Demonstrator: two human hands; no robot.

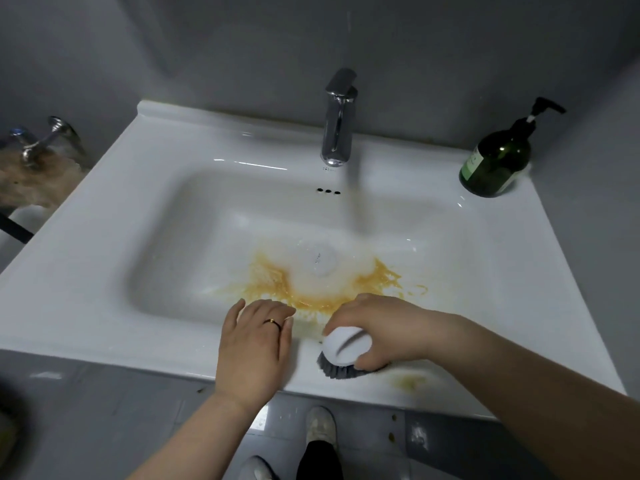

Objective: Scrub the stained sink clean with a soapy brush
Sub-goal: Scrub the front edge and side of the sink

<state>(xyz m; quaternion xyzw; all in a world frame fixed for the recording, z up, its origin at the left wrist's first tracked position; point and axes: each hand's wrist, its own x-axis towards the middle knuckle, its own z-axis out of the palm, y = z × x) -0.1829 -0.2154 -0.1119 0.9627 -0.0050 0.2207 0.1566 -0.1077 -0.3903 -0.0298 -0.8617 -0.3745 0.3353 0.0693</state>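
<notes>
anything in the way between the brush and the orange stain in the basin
Nothing visible. The right hand grips the brush on the sink's front rim, and the stain begins just past it in the basin. The left hand rests flat on the rim beside the brush, left of that path.

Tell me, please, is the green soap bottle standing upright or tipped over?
Upright: the green soap bottle stands on its base on the back right ledge of the sink, pump at the top.
</notes>
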